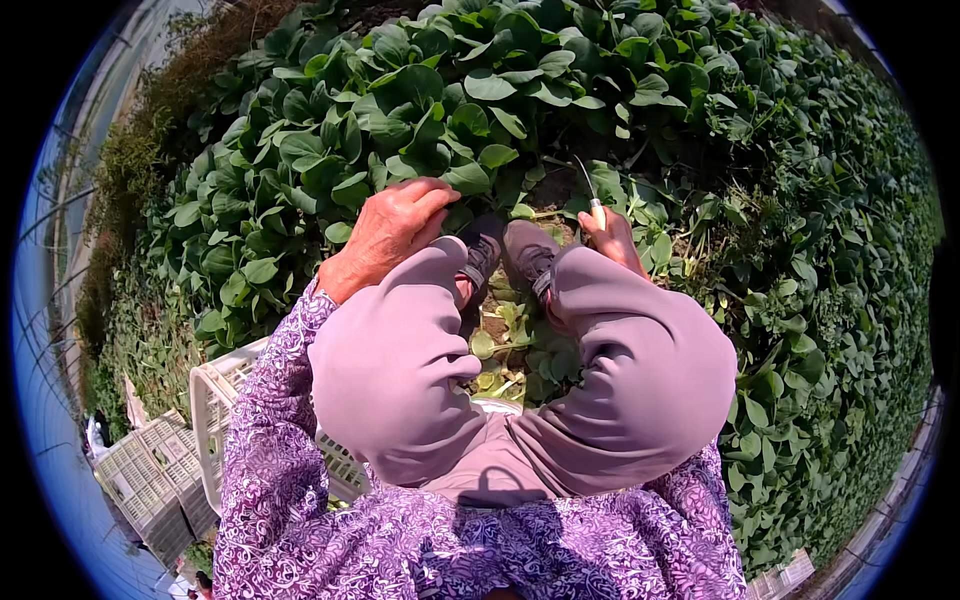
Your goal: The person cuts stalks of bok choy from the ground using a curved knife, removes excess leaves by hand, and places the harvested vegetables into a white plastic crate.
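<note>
My right hand grips the pale handle of a small sickle beside my right knee. Its thin curved blade points forward, just left of a broad leaf lying near the soil. My left hand is at the edge of the leafy green plants, in front of my left knee. Its fingers are bent, with their tips beside a leaf; whether they pinch anything is hidden. Both shoes stand on soil strewn with loose and trimmed leaves, between my bent knees.
A white plastic crate stands close by my left side, partly behind my sleeve. Farther back on the left are stacked slatted crates. Dense leafy plants spread along my right. A pale crate shows at the lower right.
</note>
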`<state>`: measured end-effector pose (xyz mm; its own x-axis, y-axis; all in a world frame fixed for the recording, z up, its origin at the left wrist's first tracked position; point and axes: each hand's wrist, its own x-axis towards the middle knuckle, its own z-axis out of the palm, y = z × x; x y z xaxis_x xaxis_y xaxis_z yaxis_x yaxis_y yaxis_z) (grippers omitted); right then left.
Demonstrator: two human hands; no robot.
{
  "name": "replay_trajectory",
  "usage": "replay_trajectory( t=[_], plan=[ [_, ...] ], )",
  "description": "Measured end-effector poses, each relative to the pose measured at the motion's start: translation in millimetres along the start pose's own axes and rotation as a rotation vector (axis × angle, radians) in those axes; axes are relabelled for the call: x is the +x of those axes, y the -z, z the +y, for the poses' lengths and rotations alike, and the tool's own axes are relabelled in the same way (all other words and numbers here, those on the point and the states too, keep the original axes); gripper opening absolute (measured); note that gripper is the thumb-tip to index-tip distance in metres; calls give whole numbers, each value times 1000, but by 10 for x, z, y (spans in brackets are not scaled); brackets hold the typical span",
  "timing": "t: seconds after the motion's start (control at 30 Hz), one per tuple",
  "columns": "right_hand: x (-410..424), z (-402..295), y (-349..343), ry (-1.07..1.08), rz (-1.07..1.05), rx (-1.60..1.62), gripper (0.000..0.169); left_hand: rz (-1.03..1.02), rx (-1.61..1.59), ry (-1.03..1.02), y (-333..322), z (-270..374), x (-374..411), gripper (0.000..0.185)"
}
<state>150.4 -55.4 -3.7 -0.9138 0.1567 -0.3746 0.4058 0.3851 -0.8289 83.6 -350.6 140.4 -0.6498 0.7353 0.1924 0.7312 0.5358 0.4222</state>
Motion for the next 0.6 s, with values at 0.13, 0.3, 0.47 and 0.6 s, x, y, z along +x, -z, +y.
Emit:
replay_trajectory(
  t=[0.13, 0.3, 0.47, 0.6],
  plan=[
    [484, 175, -104, -87, -58, 276, 32, -244, 402, -419, -1249, -278, 1293, 25],
    [990, 431, -338, -59, -7, 194, 41, -932, 849, -294, -2054, -878, 1858, 7],
    [1213, 438, -301, -69, -160, 224, 48, -537, 897, -428, -2193, -1371, 1202, 31],
    [1348, 661, -292, 296, -151, -124, 40, -345, 964, -559, -2050, -1329, 1114, 39]
  ],
)
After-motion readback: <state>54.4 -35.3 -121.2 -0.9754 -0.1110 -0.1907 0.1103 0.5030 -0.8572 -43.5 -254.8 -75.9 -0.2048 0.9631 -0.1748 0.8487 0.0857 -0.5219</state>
